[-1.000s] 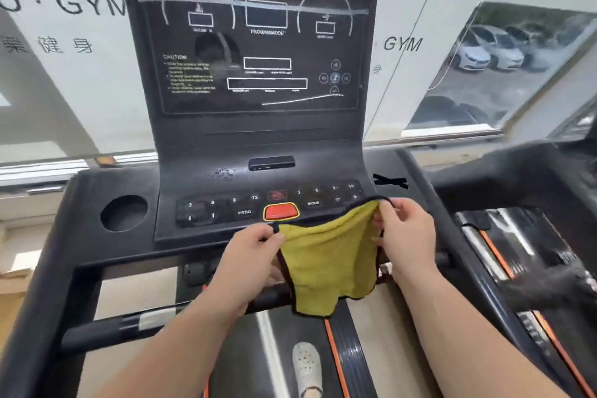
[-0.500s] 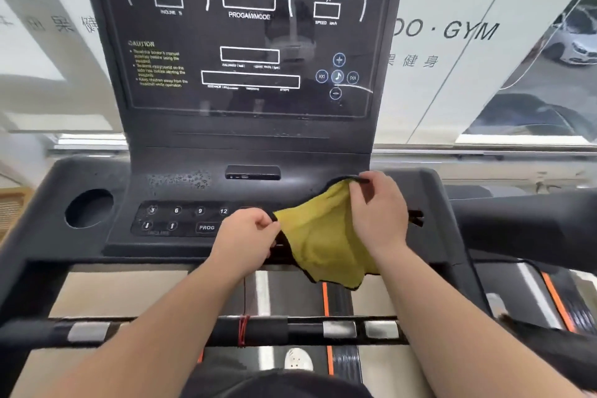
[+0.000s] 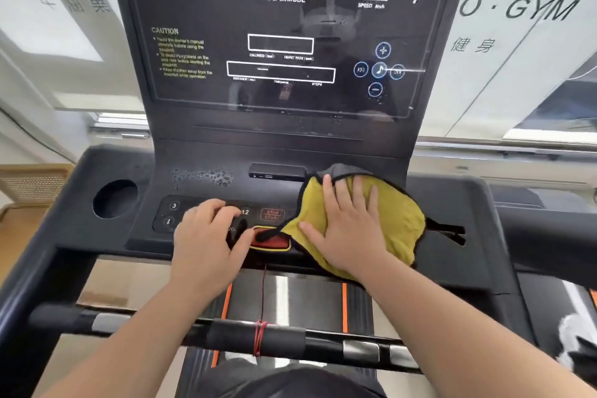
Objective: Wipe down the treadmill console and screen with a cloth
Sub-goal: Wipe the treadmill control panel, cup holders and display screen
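A yellow cloth (image 3: pixel 399 223) with a dark hem lies spread on the right half of the black treadmill console (image 3: pixel 452 203). My right hand (image 3: pixel 347 226) presses flat on the cloth, fingers spread. My left hand (image 3: pixel 206 236) rests on the button panel (image 3: pixel 172 213) with fingers apart, holding nothing. The cloth's left corner hangs over the red stop button (image 3: pixel 274 242). Above stands the dark screen (image 3: pixel 284 29), with water droplets (image 3: pixel 203 176) on the console below it.
A round cup holder (image 3: pixel 114 199) sits at the console's left. A slot (image 3: pixel 449 231) opens to the right of the cloth. A handlebar (image 3: pixel 258 336) with a red band crosses below my arms. Another treadmill (image 3: pixel 549 294) stands to the right.
The cloth was held up between both hands; now it lies on the console under my flat right hand. My left hand let go and rests on the buttons. The view moved closer.
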The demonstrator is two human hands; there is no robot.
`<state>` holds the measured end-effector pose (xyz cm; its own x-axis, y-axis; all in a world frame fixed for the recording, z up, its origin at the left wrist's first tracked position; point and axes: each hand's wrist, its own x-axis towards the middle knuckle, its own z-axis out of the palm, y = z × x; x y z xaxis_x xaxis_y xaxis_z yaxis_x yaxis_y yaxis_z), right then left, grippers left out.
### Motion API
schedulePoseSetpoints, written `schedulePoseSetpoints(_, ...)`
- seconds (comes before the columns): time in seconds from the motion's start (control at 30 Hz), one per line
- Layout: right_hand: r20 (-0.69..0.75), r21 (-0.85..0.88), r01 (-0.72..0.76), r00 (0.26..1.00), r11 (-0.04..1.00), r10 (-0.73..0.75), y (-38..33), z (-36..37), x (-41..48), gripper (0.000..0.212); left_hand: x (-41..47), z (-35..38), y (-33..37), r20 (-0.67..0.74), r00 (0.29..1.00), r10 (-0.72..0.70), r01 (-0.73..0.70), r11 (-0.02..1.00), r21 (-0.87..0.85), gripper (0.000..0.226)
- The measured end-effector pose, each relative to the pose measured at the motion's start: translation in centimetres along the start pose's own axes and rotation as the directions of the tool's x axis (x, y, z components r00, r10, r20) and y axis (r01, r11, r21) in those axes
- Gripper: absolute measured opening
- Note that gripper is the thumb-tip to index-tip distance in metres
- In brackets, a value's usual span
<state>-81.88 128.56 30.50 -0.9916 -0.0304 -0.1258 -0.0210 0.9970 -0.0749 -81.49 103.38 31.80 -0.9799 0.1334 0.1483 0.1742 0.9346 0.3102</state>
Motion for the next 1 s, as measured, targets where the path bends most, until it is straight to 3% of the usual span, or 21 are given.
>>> schedulePoseSetpoints(0.13,0.013,-0.026,0.153,0.988,0.988,-0.153,0.6,1.2,-2.8,0.088,0.5,0.4,-1.2,0.000,0.999,0.051,-0.051,0.995,0.086,0.054)
schedulePoseSetpoints(0.23,-0.006,-0.080,0.152,0.988,0.985,-0.153,2.9,2.2,-5.2,0.086,0.9,0.7,-2.1,0.031,0.998,0.054,-0.057,0.993,0.101,0.058)
schedulePoseSetpoints(0.43,0.012,-0.065,-0.141,0.990,0.988,0.143,4.8,0.3,-3.0,0.108,0.4,0.4,-3.0,-0.004,0.994,0.109,-0.109,0.992,0.071,0.062)
schedulePoseSetpoints(0.53,-0.020,-0.034,-0.195,0.981,0.980,0.195,3.4,-0.3,0.3,0.113,0.3,0.5,-3.3,0.031,0.994,0.106,-0.109,0.990,0.095,0.064)
schedulePoseSetpoints(0.63,-0.028,-0.054,-0.099,0.995,0.994,0.098,1.3,-0.5,2.0,0.110,0.9,0.5,-3.1,0.065,0.994,0.085,-0.092,0.990,0.108,0.067)
schedulePoseSetpoints(0.83,0.033,-0.030,0.282,0.959,0.959,-0.281,0.9,1.0,-2.9,0.076,1.5,0.3,-2.6,0.079,0.996,0.034,-0.043,0.993,0.112,0.070)
schedulePoseSetpoints(1.0,-0.139,0.061,0.338,0.934,0.939,-0.328,6.6,2.0,-5.7,0.061,1.6,0.4,-2.5,0.058,0.998,0.005,-0.010,0.996,0.084,0.075)
